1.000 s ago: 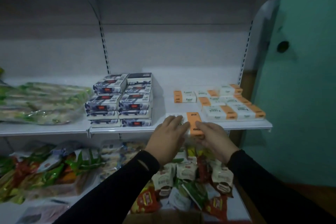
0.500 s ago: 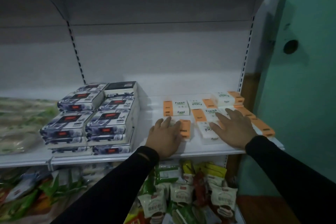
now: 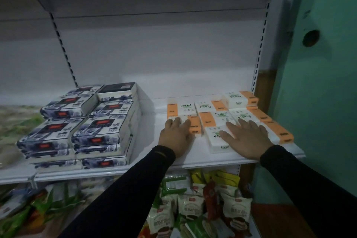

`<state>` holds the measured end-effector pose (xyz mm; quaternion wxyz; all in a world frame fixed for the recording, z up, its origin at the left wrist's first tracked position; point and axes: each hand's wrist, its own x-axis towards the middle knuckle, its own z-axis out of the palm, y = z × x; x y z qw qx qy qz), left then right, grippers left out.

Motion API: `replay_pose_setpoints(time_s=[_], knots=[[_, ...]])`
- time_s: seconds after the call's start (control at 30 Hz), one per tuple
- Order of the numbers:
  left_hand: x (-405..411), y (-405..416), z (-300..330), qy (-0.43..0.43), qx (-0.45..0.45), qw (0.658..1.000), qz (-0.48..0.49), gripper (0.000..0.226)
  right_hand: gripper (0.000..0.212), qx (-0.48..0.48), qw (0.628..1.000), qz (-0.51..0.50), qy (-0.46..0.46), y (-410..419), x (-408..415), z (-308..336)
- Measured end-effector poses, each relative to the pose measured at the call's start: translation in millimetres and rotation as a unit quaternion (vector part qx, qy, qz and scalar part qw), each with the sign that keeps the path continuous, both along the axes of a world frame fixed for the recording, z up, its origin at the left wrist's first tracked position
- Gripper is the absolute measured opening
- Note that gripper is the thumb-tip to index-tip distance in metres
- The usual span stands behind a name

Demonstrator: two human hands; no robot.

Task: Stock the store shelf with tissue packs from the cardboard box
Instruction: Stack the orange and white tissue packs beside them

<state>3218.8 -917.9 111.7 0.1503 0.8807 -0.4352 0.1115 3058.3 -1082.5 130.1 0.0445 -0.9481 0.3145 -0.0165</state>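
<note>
Neither grip is closed: the left hand (image 3: 176,137) lies flat, fingers straight, on a white-and-orange plastic-wrapped tissue pack (image 3: 194,126) near the front of the white metal shelf (image 3: 193,162), and the right hand (image 3: 248,139) lies spread and flat over another white pack (image 3: 216,139) printed "Facial" just beside it. Behind them more white-and-orange packs (image 3: 222,110) marked "Facial" lie in rows to the back panel, some with the word upside down; the rightmost ones reach the shelf's right edge by the green wall (image 3: 324,83). To the left, stacks of dark blue floral-print tissue packs with red labels (image 3: 87,121) stand apart, leaving a bare strip of shelf between them and the left hand. Their label text is too small to read. Below, the lower shelf holds a heap of green, white and red snack packets (image 3: 193,208).
</note>
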Motion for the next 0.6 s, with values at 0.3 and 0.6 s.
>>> replay_pose_setpoints(time_s=[0.3, 0.6], knots=[[3, -8, 4, 0.026, -0.027, 0.999, 0.003, 0.038, 0.076, 0.003, 1.000, -0.001, -0.006, -2, 2, -1], [-2, 24, 20, 0.037, -0.004, 0.999, 0.000, 0.062, 0.077, -0.039, 0.999, 0.008, -0.026, 7, -6, 16]])
